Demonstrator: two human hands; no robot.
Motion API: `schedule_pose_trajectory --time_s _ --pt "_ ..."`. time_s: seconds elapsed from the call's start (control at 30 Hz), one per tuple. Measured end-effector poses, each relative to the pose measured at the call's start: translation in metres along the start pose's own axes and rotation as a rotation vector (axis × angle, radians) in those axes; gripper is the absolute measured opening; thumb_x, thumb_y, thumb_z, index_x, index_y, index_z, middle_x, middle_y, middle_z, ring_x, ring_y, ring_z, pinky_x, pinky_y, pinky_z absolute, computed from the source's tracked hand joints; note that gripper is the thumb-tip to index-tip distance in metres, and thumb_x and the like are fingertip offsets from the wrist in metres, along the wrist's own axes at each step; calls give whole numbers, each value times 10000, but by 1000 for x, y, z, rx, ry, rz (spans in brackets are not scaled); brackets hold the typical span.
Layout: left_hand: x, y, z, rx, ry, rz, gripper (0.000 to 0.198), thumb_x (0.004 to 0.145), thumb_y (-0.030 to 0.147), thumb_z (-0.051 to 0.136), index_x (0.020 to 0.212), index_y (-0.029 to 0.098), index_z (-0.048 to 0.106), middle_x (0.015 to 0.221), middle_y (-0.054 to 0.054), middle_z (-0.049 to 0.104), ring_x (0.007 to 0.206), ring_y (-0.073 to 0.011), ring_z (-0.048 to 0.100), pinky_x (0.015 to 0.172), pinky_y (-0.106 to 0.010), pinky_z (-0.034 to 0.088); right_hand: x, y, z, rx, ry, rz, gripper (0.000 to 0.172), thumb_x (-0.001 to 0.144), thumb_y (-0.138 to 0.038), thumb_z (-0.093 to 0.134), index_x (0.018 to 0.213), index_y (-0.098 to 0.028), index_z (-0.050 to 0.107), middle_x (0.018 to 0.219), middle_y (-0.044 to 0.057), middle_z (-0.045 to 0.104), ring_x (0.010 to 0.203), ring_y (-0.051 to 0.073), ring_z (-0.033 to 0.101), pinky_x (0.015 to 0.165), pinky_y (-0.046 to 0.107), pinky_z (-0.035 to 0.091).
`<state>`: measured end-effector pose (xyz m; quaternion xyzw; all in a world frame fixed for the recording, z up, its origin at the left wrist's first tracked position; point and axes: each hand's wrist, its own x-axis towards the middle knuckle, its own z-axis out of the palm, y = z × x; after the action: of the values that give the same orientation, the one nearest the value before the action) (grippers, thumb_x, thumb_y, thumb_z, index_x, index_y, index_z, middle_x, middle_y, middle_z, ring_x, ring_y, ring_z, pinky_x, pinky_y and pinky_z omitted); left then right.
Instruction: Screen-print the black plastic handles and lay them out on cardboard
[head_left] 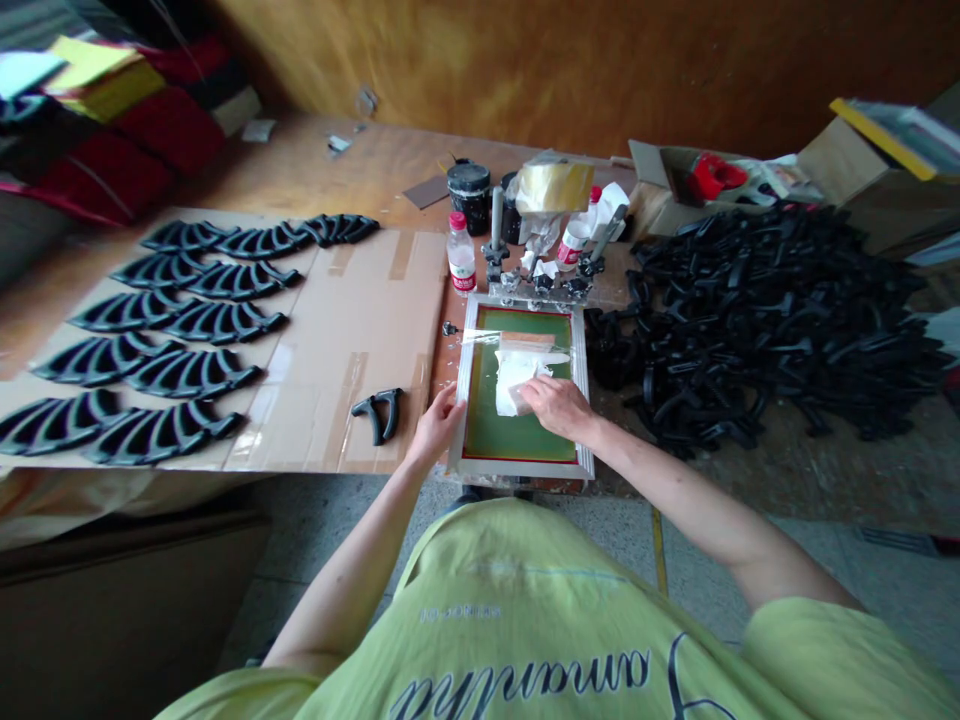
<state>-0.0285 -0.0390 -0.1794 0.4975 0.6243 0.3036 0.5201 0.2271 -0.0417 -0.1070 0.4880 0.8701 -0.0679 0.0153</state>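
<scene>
A small screen-printing frame (585, 400) with a green mesh lies flat at the table's front edge, clamped at its far end. My right hand (555, 405) presses a white cloth (514, 380) onto the mesh, fingers curled over it. My left hand (439, 425) grips the frame's left rim. A wooden-handled squeegee (525, 340) rests across the mesh just beyond the cloth. One black plastic part (380, 413) lies on the cardboard left of the frame.
Several black fin-shaped parts (180, 330) lie in rows on a cardboard sheet (360, 330) to the left. A large heap of black parts (765, 320) fills the right. Behind the frame stand a water bottle (461, 255), a black ink tub (469, 192) and a tape roll (555, 185).
</scene>
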Motion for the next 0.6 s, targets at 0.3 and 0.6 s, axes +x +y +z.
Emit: schedule_pose_trajectory --time_s 0.3,0.6 --pt "0 -3 1 -32 -6 7 643 792 503 653 1348 186 587 748 -9 675 641 -154 590 573 -236 437 2 5 -7 64 82 -22 207 895 -114 510 1000 -172 678 1005 81 702 940 218 596 721 301 408" --pt "0 -2 -2 -131 -73 -6 703 809 534 634 1405 178 522 774 -27 676 655 -162 617 587 -246 464 7 4 -12 140 136 21 163 917 -249 594 1053 -209 675 1002 56 702 922 212 627 770 304 465"
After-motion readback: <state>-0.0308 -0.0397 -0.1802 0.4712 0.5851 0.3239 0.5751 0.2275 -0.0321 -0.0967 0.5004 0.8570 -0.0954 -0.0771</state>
